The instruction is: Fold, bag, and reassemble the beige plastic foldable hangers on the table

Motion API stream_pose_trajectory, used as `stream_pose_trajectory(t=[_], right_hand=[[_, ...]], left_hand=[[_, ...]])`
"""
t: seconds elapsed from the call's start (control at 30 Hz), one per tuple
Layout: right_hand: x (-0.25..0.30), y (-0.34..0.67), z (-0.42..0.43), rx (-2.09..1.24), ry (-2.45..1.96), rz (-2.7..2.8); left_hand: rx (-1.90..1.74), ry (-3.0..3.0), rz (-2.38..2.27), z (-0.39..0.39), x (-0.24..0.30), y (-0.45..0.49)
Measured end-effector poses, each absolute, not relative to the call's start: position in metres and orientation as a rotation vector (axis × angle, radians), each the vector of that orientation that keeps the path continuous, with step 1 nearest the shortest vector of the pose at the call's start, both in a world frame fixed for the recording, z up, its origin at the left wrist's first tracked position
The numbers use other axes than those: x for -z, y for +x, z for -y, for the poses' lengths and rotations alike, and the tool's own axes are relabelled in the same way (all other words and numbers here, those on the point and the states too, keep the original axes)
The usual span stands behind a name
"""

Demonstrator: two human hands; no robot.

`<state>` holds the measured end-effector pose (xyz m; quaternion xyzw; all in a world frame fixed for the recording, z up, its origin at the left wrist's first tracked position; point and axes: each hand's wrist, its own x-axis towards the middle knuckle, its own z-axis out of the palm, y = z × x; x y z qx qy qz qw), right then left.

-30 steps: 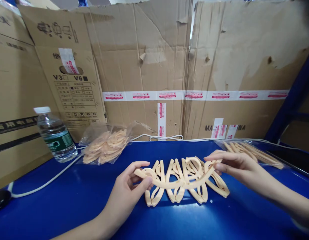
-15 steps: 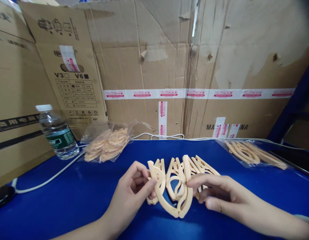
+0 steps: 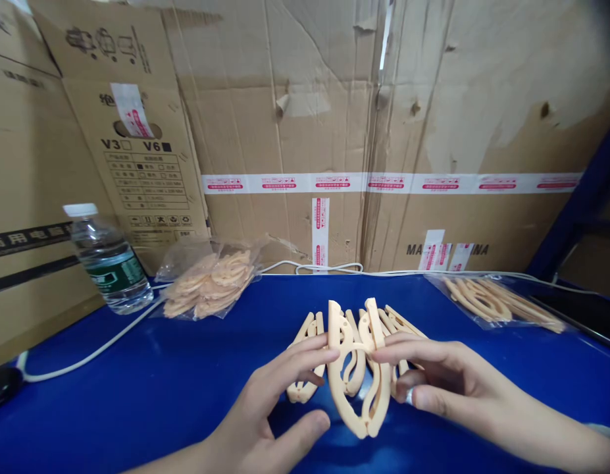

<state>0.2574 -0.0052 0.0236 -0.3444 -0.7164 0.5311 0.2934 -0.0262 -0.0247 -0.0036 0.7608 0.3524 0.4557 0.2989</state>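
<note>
With the fingers of the left hand (image 3: 270, 401) straightened, touching the left arm of the folded hanger (image 3: 339, 395); with thumb spread wide below, clear of the wood. With the forefinger of the right hand (image 3: 447, 375), touching its right arm; with thumb off the wood too. Impossible to tell whether gripped by the other, curled fingers.

Along the back edge of the blue bench (image 3: 201, 408), upright cardboard sheets (image 3: 305, 125), crossed by white-and-red tape (image 3: 285, 184). At the left back corner, a printed carton (image 3: 147, 178), marked "V3" and "V6". In midbench, well forward of the back edge, a row of other folded hangers (image 3: 299, 394), partly hidden by the hands. Near the back edge, left of the middle, a clear bag of pale parts (image 3: 226, 283). Toward the right back corner, a second bag of longer parts (image 3: 477, 299). In front of the carton, tilted in view, a white-capped water bottle (image 3: 117, 273).

Between both hands, in front of the row, the touched hanger: arms up, joined tip down, too unclear to tell whether resting on the bench. By the left edge, a black rounded object (image 3: 3, 385), just beside a white cable (image 3: 48, 378).
</note>
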Motion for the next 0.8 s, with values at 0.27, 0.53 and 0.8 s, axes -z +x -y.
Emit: stream_pose_trajectory(t=[0.27, 0.53, 0.8], right_hand=[[-0.024, 0.256, 0.013, -1.361, -0.819, 1.957], [-0.019, 0.259, 0.013, -1.282, -0.843, 1.984], [-0.025, 0.263, 0.014, -1.32, -0.889, 2.106]], left_hand=[[-1.106, 1.999, -0.855, 0.029, 0.002, -0.026], [-1.057, 1.883, -0.758, 0.023, 0.005, -0.026], [-1.014, 2.154, -0.823, 0.029, -0.003, -0.024]])
